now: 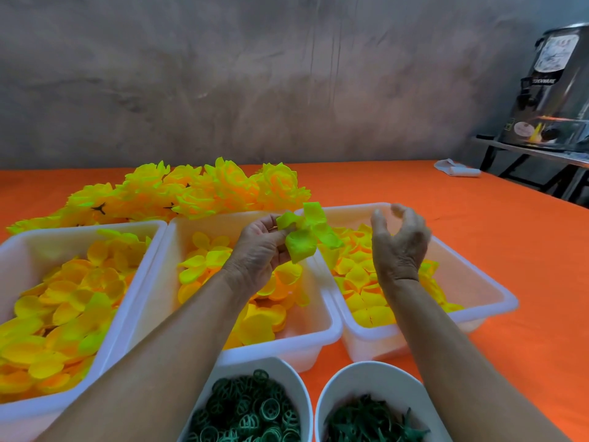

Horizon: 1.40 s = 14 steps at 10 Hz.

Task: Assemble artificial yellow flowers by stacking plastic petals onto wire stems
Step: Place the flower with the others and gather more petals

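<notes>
From the head camera I see my left hand [259, 253] pinching a yellow-green petal cluster [307, 232] between thumb and curled fingers. The cluster fans out to the right of that hand, above the seam between two tubs; its lobes spread in several directions, so I can't give it one long axis, and I can't make out a wire stem in it. My right hand [400, 240] hovers just right of the cluster, apart from it, fingers loosely curved and holding nothing.

I count three white tubs of loose yellow petals. The left tub [19, 247] sits well left of my left hand, the middle tub [322, 333] lies under and below that hand, and the right tub [490, 291] sits beneath my right hand. Nearer to me than both hands are two white bowls: one holds dark green plastic rings [251, 409], under my left forearm, and the other holds dark green leafy calyx pieces [369, 422], between my two forearms.

Beyond my left hand, past the tubs, a heap of finished yellow flowers [197, 189] lies on the orange tablecloth [526, 237]; they overlap too much for an exact count. Far beyond my right hand lies a folded white cloth [455, 168], and a steel urn [554, 87] stands on a metal stand.
</notes>
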{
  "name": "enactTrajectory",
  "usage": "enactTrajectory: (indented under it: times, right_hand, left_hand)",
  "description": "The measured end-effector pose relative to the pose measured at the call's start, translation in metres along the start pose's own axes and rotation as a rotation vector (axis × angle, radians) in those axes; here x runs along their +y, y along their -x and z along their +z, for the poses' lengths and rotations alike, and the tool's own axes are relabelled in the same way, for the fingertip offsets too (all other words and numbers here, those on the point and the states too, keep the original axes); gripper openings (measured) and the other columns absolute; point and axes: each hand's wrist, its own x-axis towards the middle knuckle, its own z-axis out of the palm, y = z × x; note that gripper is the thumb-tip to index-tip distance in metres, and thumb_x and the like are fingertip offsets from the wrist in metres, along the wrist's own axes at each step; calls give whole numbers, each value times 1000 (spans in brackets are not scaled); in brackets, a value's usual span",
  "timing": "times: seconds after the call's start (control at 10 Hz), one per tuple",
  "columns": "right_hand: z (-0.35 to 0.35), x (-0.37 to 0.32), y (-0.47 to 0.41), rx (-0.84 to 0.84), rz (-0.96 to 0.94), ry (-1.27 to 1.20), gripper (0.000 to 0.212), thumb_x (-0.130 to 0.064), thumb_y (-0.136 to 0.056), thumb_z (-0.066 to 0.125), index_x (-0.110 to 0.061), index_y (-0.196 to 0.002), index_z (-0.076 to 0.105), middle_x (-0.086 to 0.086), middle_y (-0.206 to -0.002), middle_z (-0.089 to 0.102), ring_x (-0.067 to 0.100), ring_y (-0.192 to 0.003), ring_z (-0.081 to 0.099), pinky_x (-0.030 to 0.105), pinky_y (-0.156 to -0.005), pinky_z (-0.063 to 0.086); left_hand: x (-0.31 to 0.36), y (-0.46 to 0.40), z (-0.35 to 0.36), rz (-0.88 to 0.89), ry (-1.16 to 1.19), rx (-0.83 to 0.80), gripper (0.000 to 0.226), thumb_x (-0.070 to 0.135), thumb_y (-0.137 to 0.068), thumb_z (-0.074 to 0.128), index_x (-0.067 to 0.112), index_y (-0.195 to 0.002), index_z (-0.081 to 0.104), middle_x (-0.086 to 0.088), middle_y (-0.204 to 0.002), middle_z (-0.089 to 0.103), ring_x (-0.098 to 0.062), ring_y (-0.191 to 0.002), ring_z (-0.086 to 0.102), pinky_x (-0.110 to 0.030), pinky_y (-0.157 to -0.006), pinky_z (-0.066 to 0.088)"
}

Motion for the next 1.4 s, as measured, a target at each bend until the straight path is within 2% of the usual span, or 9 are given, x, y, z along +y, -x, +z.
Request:
enactTrajectory:
  times: [0.1,0.2,0.3,0.5,0.8,0.9,1.2,1.3,1.4]
  right_hand:
    - [1,-10,5,-197,-43,-178,11,-22,-89,63,-15,-83,69,4,-75,67,11,-72,58,29,-64,49]
    - [0,-10,12,-531,35,-245,32,-26,-75,72,-13,-104,70,-1,-91,72,4,-79,64,18,-63,50]
    - [-4,-11,13,-648,22,-281,26,-13,-72,74,-11,-98,70,-5,-74,70,4,-62,59,18,-54,45]
    - [-2,-9,11,-539,-6,-283,19,5,-75,70,-12,-69,65,-12,-48,57,0,-44,42,14,-46,36]
    - [-3,-11,9,-352,89,-315,22,2,-78,71,-13,-90,60,-4,-64,62,-5,-44,51,11,-41,38]
    - [-5,-9,6,-321,133,-272,13,-5,-88,62,-17,-84,59,1,-62,58,4,-46,48,13,-41,35]
    - [-19,-17,-15,-408,184,399,14,0,-69,64,-10,-78,66,11,-65,61,24,-58,52,27,-52,37]
    - [-25,-16,-4,-529,249,500,7,-3,-72,67,-7,-71,62,8,-54,58,17,-43,47,22,-44,33]
    - [-32,-11,5,-430,269,425,15,-4,-73,69,-11,-83,61,4,-51,54,14,-41,46,21,-43,32]
  left_hand:
    - [-1,1,-1,0,-8,-49,15,-3,-88,54,7,-99,55,-2,-74,72,-15,-65,70,-30,-53,58]
    - [-3,2,-1,-1,-22,-121,16,0,-84,57,9,-98,55,-2,-78,73,-15,-70,71,-32,-60,59]
    - [-4,3,-1,1,-60,-165,13,7,-76,62,11,-87,56,-1,-77,73,-15,-69,70,-32,-63,60]
    - [-6,3,-4,57,-266,-13,14,9,-81,68,16,-71,60,3,-66,70,-7,-59,66,-18,-52,50]
    - [-2,2,-2,114,-306,115,14,24,-82,68,13,-77,62,0,-75,69,-9,-65,64,-20,-54,48]
    - [5,2,-3,97,-281,160,14,27,-83,67,13,-79,63,-2,-83,71,-13,-72,65,-22,-58,50]
    - [51,12,9,119,-390,154,22,31,-90,61,11,-80,64,-4,-86,71,-14,-74,67,-23,-57,51]
    - [58,30,7,106,-410,161,23,29,-90,60,10,-78,64,-3,-82,70,-14,-70,65,-22,-55,51]
    - [59,48,3,85,-444,172,24,28,-90,60,9,-77,64,-4,-82,70,-15,-70,65,-22,-56,51]
